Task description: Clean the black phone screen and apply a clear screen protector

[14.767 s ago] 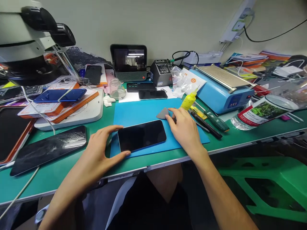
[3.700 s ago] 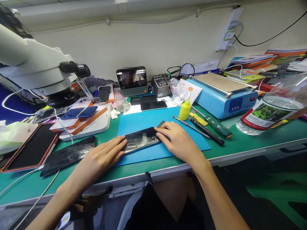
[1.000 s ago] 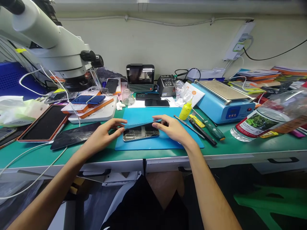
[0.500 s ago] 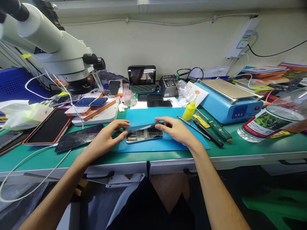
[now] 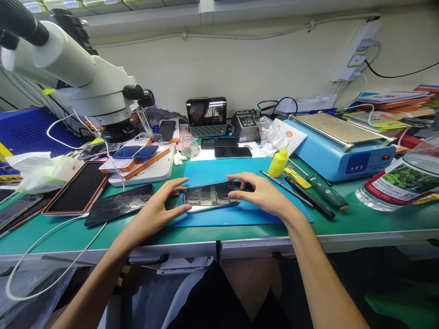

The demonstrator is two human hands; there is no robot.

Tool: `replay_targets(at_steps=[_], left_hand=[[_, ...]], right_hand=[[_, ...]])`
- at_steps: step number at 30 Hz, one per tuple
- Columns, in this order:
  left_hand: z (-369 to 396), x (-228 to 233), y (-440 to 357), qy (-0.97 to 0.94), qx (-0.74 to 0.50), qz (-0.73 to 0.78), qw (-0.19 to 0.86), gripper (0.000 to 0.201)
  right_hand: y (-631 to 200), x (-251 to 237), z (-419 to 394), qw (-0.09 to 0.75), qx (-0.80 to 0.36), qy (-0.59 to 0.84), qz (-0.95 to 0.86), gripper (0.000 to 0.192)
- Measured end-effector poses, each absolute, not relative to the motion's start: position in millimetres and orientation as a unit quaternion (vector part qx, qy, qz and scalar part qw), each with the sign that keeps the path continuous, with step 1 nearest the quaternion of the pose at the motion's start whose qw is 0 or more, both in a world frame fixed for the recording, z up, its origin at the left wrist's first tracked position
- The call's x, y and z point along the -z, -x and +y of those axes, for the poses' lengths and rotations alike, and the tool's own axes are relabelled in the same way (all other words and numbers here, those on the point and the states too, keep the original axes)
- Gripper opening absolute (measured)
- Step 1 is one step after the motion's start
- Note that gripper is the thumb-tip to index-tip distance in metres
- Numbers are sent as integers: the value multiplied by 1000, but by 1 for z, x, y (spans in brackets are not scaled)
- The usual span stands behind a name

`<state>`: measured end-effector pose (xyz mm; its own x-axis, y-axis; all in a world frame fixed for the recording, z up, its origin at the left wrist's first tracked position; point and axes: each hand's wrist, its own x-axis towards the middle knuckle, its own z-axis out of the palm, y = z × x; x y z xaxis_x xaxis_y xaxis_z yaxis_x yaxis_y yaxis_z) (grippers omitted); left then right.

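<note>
A phone (image 5: pixel 211 196) with a dark, glossy screen lies flat on the blue mat (image 5: pixel 240 217) near the front edge of the green bench. My left hand (image 5: pixel 156 212) grips its left end between thumb and forefinger. My right hand (image 5: pixel 260 194) covers its right end, fingers curled over the corner. The screen reflects the ceiling grid. What lies under my right palm is hidden.
A microscope (image 5: pixel 78 77) overhangs the left. A cracked phone (image 5: pixel 118 210) and a tablet (image 5: pixel 77 187) lie left of the mat. A yellow bottle (image 5: pixel 279 162), screwdrivers (image 5: pixel 322 194), a blue heating machine (image 5: pixel 339 146) and a water bottle (image 5: pixel 401 178) stand to the right.
Half a second ago the screen panel was tilted up off the phone body between my hands. Now it lies flat on the body. Both hands stay at the phone's ends.
</note>
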<state>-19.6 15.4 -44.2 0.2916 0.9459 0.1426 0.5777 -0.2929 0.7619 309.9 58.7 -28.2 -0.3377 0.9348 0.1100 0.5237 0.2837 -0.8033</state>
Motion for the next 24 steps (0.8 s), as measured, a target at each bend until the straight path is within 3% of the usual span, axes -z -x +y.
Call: replay_targets(at_steps=[15,24], left_hand=[[9,46,16,-753,-238,557,257,87],[12,48,19,-717,-277,552,322,86]], right_hand=[[-312,32,58,295,-345,496,-740,55],[-310,31,57,298,-333,484,-752,50]])
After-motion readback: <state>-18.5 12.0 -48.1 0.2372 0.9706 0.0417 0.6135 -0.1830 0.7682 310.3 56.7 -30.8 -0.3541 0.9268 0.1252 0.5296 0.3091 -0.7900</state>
